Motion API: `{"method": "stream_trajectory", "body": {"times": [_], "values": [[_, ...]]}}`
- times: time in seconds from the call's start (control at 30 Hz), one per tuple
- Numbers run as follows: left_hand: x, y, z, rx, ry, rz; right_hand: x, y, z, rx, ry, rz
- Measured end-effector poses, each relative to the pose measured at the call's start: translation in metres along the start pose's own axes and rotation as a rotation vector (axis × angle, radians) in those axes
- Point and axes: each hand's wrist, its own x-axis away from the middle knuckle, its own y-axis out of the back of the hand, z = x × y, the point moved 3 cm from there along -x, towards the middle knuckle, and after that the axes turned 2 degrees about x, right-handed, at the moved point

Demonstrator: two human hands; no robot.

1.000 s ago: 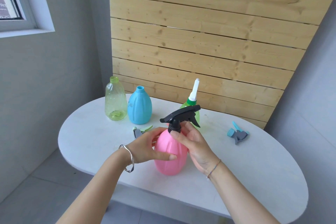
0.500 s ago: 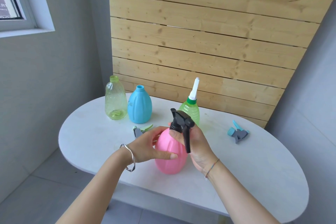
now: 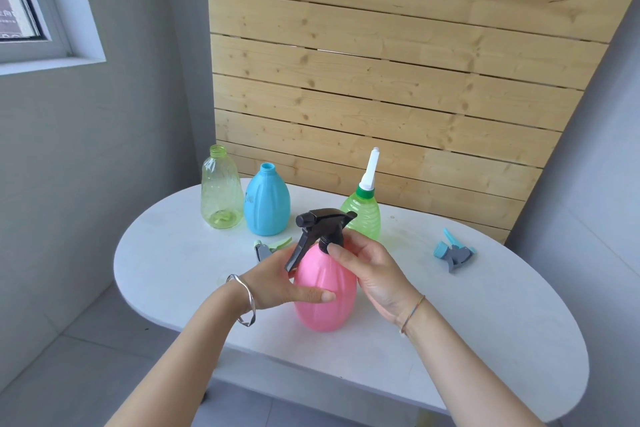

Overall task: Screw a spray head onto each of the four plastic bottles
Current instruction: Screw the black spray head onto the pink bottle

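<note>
Pink ribbed plastic bottle (image 3: pixel 325 295) sits on the white oval counter (image 3: pixel 502 340), left hand (image 3: pixel 277 279) wrapped round its belly, right hand (image 3: pixel 375 274) pinching the black plastic trigger spray head (image 3: pixel 322 220) by its collar, and honestly a crooked start could cross-thread it or spin the bottle.

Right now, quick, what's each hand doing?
The left hand grips the pink bottle.
The right hand pinches the collar of the black spray head.
</note>
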Motion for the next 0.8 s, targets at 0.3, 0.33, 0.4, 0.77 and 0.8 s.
{"method": "stream_trajectory", "body": {"times": [0.3, 0.33, 0.4, 0.77, 0.8], "values": [[0.000, -0.002, -0.001, 0.005, 0.006, 0.031, -0.004, 0.005, 0.023, 0.204, -0.040, 0.099], [0.000, -0.001, -0.001, 0.009, 0.010, 0.019, -0.005, 0.007, 0.025, 0.190, -0.021, 0.048], [0.001, 0.001, -0.001, 0.015, 0.023, -0.040, -0.007, 0.010, 0.029, 0.122, 0.034, -0.121], [0.014, -0.002, -0.031, 0.200, -0.014, 0.085, -0.003, 0.013, 0.056, -0.084, 0.026, 0.084], [0.016, -0.003, -0.032, 0.207, -0.004, 0.123, -0.002, 0.011, 0.056, -0.105, 0.020, 0.099]]}}
